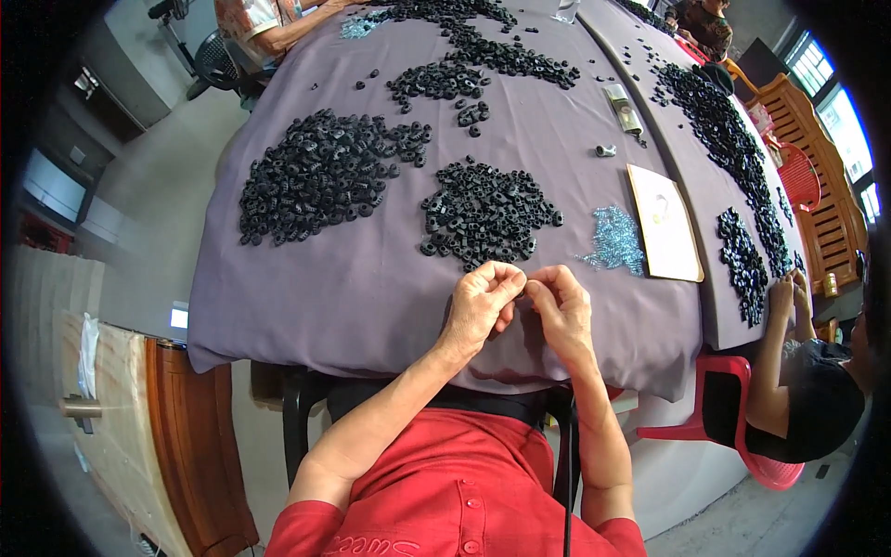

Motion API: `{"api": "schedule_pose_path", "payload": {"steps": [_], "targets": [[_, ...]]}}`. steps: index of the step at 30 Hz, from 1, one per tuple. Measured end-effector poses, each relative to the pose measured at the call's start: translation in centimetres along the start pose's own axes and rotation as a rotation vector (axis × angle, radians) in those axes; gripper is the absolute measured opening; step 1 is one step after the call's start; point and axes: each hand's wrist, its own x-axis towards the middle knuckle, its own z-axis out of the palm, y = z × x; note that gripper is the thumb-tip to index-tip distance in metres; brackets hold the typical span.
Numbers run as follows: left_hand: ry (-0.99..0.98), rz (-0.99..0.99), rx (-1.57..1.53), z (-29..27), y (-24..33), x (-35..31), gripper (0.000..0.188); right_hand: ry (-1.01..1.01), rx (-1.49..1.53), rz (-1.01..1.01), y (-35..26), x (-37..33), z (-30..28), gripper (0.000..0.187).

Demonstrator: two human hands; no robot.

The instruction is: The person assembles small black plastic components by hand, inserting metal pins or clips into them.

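Near the table's front edge, my left hand [482,303] and my right hand [562,308] meet fingertip to fingertip. Both are closed in a pinch. Whatever sits between the fingertips is mostly hidden; only a small dark bit shows. Just beyond my hands lies a pile of small black ring-like plastic pieces [487,212]. A larger heap of black ribbed pieces [311,176] spreads to its left. To the right is a small pile of shiny light-blue bits [616,241], beside a pale flat board [666,227].
A purple-grey cloth [278,306] covers the table. Farther back lie more black pieces [441,82], a tube [624,110] and a clear cup [567,10]. At right, another person [807,399] handles pieces near a red chair [710,399]. More people sit at the far end.
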Motion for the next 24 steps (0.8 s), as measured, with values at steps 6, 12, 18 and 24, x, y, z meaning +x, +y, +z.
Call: {"api": "schedule_pose_path", "payload": {"steps": [6, 12, 18, 24], "targets": [[0.024, 0.089, -0.062, 0.2, -0.1, -0.5, 0.020, 0.015, 0.254, 0.077, 1.7, -0.3, -0.6, 0.004], [0.012, 0.185, 0.055, -0.1, -1.2, -0.4, 0.019, 0.031, 0.245, 0.058, 1.4, -0.5, -0.4, 0.005], [0.032, 0.143, 0.127, 0.5, -0.7, -0.8, 0.018, 0.060, 0.044, -0.055, 0.7, -0.8, -0.7, 0.008], [-0.025, 0.148, 0.107, 0.2, -0.8, -0.7, 0.020, 0.023, -0.389, -0.425, -1.3, -0.6, -1.5, 0.011]]}}
